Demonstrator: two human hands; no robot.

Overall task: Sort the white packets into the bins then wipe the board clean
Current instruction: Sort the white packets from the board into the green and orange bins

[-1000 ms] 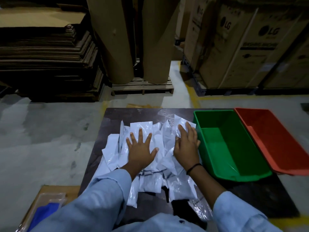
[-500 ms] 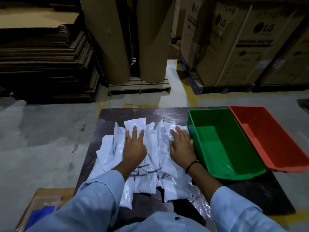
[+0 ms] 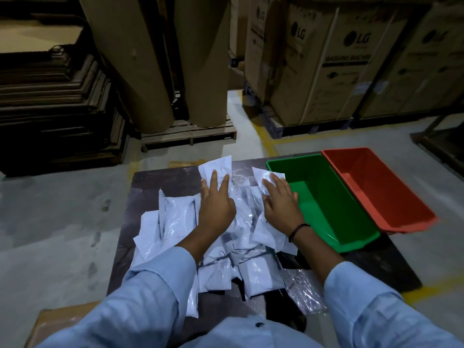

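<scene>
A: White packets lie heaped on the dark board, just left of the green bin. None is inside it, nor in the red bin just right of it.

B: What do we see changed?

A: Both our hands have slid away from us over the heap. The left hand and right hand lie flat, fingers straight and spread, pressing packets and gripping none. The right one now sits beside the green bin's far-left corner.

B: So sorting hasn't begun?

A: We judge we are only spreading the heap. Every packet, and the wiping, remains.
</scene>
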